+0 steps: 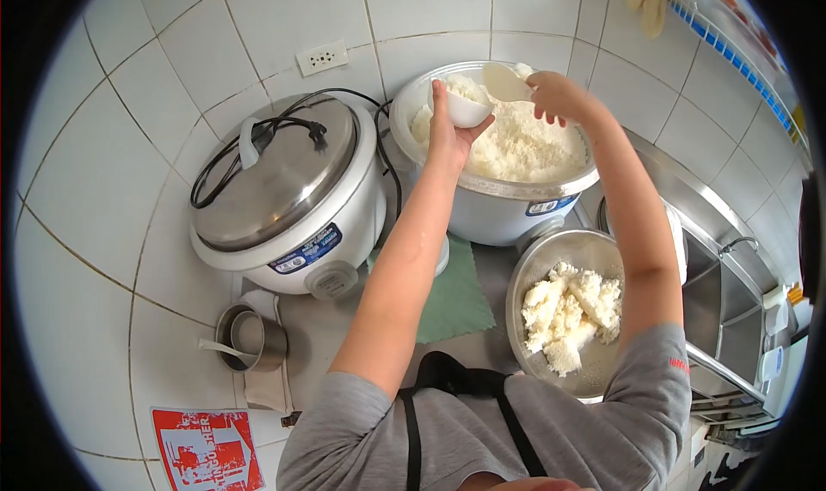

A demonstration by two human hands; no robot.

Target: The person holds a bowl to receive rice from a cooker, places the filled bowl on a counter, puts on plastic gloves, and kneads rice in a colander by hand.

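Observation:
My left hand (456,135) holds a small white bowl (469,110) with rice in it, tilted over the left part of a large open rice cooker (465,181). My right hand (559,99) grips a pale rice paddle (506,83), whose flat end is at the bowl's right rim. White rice (529,147) fills the cooker below both hands. Nearer to me, under my right forearm, a round metal bowl (516,319) holds clumps of rice (568,310).
A second rice cooker (284,181), lidded, with a black cord on top, stands at the left. A metal pot (280,345) with a spoon is at the lower left. A green cloth (460,297) lies between. The sink (744,306) and a wire rack (731,48) are at the right.

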